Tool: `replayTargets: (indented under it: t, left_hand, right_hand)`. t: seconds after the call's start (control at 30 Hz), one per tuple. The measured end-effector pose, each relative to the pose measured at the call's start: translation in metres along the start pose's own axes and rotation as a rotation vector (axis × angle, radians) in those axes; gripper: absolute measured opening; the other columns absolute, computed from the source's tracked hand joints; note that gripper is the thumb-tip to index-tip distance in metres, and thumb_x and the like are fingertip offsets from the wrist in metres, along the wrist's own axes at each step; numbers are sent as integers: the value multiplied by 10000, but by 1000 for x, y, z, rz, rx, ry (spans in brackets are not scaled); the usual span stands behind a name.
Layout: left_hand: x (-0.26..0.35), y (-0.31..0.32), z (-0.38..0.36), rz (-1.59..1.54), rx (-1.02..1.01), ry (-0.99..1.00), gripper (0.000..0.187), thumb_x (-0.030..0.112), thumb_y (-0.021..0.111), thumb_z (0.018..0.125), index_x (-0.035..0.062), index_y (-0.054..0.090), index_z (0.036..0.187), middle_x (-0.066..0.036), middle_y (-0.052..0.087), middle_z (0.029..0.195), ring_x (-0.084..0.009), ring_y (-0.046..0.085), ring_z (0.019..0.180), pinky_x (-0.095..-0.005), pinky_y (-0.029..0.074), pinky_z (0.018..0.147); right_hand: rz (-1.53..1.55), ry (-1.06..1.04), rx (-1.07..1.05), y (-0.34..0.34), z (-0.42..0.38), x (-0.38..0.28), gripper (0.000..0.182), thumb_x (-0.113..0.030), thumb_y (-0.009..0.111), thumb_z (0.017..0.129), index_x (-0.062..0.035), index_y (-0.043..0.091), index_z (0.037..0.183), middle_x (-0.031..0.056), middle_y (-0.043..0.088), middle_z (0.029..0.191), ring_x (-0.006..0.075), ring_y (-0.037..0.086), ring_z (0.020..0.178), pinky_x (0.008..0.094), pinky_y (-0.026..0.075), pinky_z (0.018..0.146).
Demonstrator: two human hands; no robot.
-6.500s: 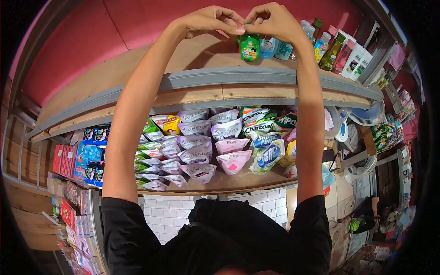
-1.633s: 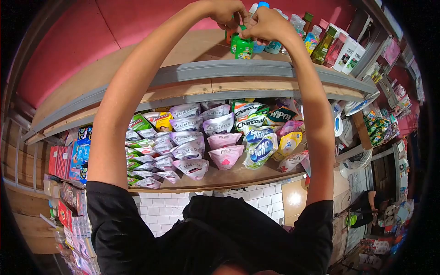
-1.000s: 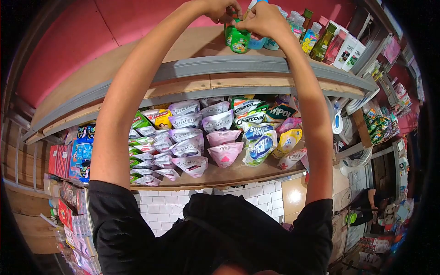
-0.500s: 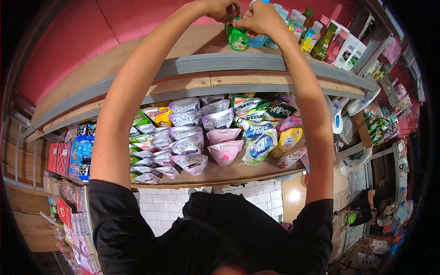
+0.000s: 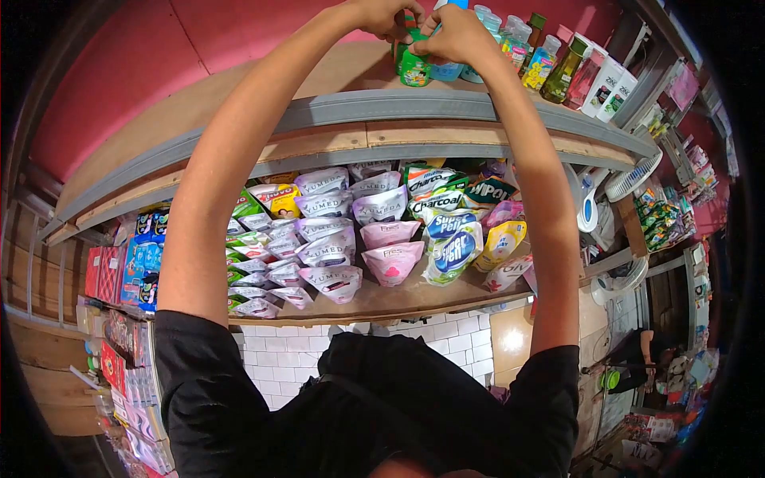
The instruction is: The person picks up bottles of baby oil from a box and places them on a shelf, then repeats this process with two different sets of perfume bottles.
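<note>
On the upper wooden shelf (image 5: 335, 72), a small green bottle (image 5: 414, 70) stands near the front edge. My left hand (image 5: 388, 17) reaches to its top from the left, fingers bent and closed about the upper part. From the right, my right hand (image 5: 456, 36) grips the bottle near its shoulder, thumb and fingers pressed in. Part of another green bottle (image 5: 399, 54) shows just behind on the left. Close to my right hand is a light-blue bottle (image 5: 446, 72), partly covered by the hand.
Several shampoo-like bottles (image 5: 542, 65) line the upper shelf's right side. A grey rail (image 5: 374, 108) edges the shelf. Below it are rows of pouches, including silver Yumeda packs (image 5: 331, 283) and Super Pell (image 5: 453, 253). A fan (image 5: 629, 177) and another person (image 5: 637, 358) are at the right.
My right hand's fingertips have shifted slightly down along the green bottle. My left hand stays at its top, and the bottle remains in nearly the same spot.
</note>
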State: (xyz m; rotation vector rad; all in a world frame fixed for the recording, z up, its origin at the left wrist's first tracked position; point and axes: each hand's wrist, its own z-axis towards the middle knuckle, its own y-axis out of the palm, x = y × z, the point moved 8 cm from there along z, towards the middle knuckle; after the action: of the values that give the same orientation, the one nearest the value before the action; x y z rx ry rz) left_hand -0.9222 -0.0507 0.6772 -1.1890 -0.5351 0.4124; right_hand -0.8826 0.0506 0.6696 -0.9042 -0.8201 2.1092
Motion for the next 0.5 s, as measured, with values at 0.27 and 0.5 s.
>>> replayTargets:
  t: [0.27,0.5]
  left_hand:
    - [3,-2,-4,-53,33,26,300,-57,598,702,51,697,964,-99,708,730,-180,670,648,-330,534,601]
    - [11,-2,-8,-27,33,29,276,-34,608,719,47,683,971,-97,707,734,-178,676,648,-331,540,601]
  right_hand:
    - [-70,40,11,2,-1,-1,254,-183,779,618,-7,596,640,180,637,632,315,673,642,394,536,601]
    - [49,24,-60,5,-2,1,191,-150,780,610,-21,669,697,152,660,617,252,674,587,357,545,579]
